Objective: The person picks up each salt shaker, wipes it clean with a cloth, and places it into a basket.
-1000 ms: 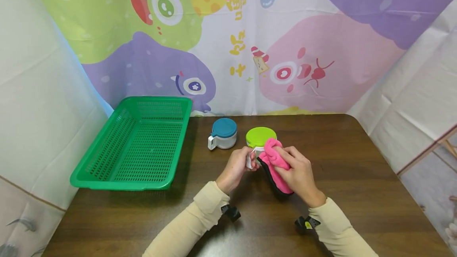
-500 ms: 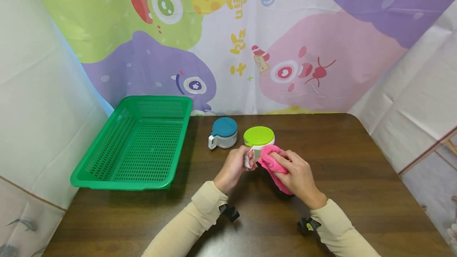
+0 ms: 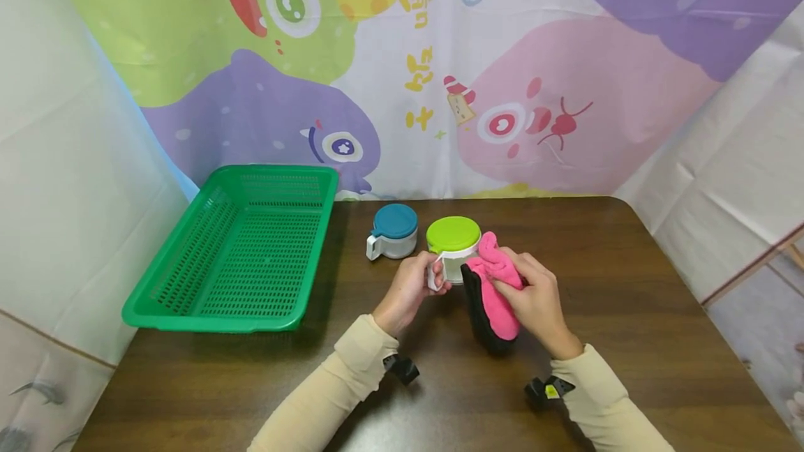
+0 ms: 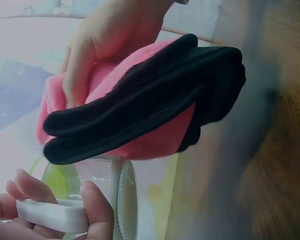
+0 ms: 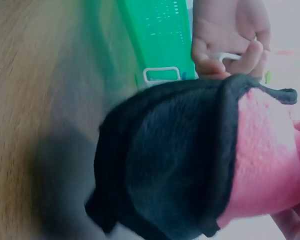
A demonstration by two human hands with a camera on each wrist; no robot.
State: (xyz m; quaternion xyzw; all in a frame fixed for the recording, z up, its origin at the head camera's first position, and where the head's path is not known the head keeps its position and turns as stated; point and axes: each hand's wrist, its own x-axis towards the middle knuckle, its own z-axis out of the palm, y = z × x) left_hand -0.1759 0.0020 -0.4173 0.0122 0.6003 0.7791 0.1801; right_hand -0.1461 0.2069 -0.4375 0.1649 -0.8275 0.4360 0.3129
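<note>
Head view gives me the green basket [image 3: 266,260] along the left edge of the surface [image 3: 603,277], then the blue-lidded jar [image 3: 393,225] near the far edge, its handle toward the near-left corner. Next comes the left grip [image 3: 410,293], clamped round the white handle [image 3: 435,274] of the green-lidded jar [image 3: 453,243], short of the far edge; I can't tell whether its base touches down. I judge that jar stiff, slick-walled and perhaps breakable, so I'd hold it by that handle. Just right of it, the black-edged pink cloth [image 3: 500,302] is bunched in the right grip [image 3: 535,295], pinched between thumb and fingers; it should be soft, light and limp, best taken by thick folds. Both forearms slant inward from the near edge, hands facing each other.
</note>
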